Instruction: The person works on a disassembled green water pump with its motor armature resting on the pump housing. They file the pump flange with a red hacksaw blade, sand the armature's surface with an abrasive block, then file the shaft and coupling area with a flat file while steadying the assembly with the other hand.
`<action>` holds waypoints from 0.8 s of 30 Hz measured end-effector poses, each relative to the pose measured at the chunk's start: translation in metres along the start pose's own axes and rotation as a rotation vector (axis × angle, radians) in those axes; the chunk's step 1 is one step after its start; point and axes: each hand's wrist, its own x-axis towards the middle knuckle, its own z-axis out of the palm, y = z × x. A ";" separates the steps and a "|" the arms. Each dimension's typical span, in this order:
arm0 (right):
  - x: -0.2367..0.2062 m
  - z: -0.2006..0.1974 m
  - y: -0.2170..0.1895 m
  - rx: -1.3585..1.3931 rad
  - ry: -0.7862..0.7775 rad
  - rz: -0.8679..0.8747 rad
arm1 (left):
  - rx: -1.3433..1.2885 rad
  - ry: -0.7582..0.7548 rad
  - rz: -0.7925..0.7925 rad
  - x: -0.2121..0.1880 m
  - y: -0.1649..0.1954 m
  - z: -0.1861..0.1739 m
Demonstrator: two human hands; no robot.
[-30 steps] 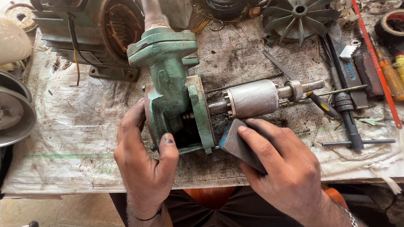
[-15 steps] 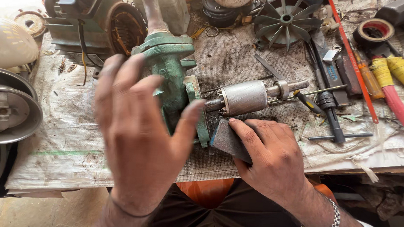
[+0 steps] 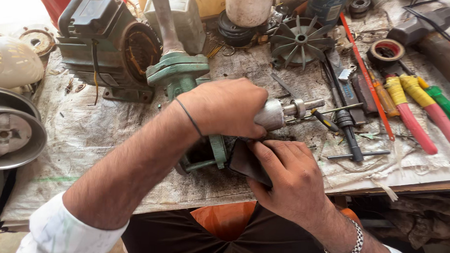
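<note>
My left hand (image 3: 225,107) wraps around the silver rotor (image 3: 271,114), which sticks out of the green pump housing (image 3: 179,75) on the desk (image 3: 85,131). My right hand (image 3: 288,176) pinches a dark abrasive sheet (image 3: 246,162) just beneath it.

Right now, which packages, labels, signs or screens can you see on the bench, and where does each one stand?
No screens or signs in view.
Dark blue can: back edge, behind the grey fan impeller; cylindrical, pale label band, print too small to make out.
White container: back edge, left of the can; rounded, plain, no label visible.
Newspaper sheets: spread as a bench cover under the green pump housing; grey, stained.
</note>
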 end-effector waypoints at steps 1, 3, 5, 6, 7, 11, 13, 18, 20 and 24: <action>0.000 -0.001 0.000 0.000 0.010 -0.004 | -0.026 -0.060 -0.028 0.003 -0.003 0.002; -0.001 -0.002 0.001 -0.001 0.034 -0.013 | -0.036 -0.017 -0.038 0.006 -0.006 0.007; -0.004 -0.002 0.003 -0.002 0.058 -0.030 | -0.027 0.030 -0.014 0.006 -0.006 0.012; -0.006 -0.002 0.004 0.023 0.082 -0.043 | -0.009 0.058 0.012 0.006 -0.006 0.014; -0.008 -0.001 0.005 0.049 0.106 -0.058 | 0.010 0.086 0.036 0.005 -0.006 0.015; -0.012 -0.009 0.013 0.203 0.245 -0.025 | 0.099 -0.010 -0.032 0.004 -0.002 0.017; -0.009 -0.023 0.022 0.101 0.364 -0.067 | 0.108 -0.030 -0.068 0.004 0.000 0.017; 0.003 -0.070 0.066 -0.413 0.361 0.243 | 0.146 -0.050 -0.067 0.002 0.002 0.016; 0.005 -0.078 0.081 -0.552 0.323 0.324 | 0.147 -0.040 -0.049 0.000 0.002 0.015; 0.000 -0.084 0.089 -0.847 0.301 0.291 | 0.146 -0.039 -0.031 -0.001 0.001 0.015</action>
